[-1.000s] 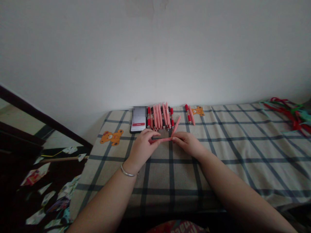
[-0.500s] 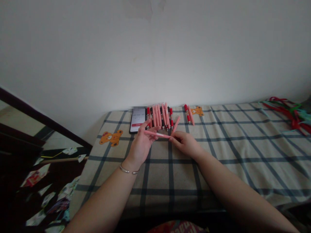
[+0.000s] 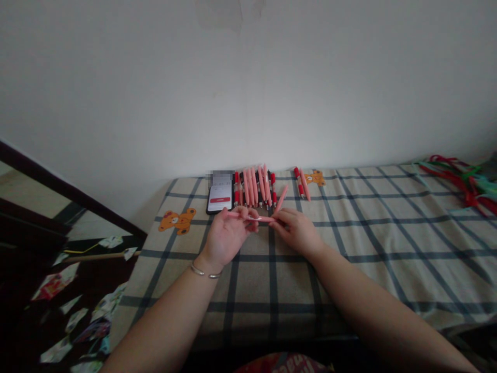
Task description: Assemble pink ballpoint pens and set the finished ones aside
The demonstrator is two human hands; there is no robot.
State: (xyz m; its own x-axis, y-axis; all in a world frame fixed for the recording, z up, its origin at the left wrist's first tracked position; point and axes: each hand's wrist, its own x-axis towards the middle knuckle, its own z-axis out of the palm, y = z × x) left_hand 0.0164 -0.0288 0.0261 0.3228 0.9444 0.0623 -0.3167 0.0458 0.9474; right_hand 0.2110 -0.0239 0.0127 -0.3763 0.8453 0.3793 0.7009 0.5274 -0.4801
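Head view: left hand curls its fingers round a pink pen lying crosswise between the hands, right hand pinching its other end; close beyond, a row of pens beside a phone, a pair of pens to the right, tangled ribbons farther off. Checked cloth with bear prints meets a pale wall. Second pink pen's near end hidden behind right hand, phone screen partly pixelated, ribbons cut off by frame edge.
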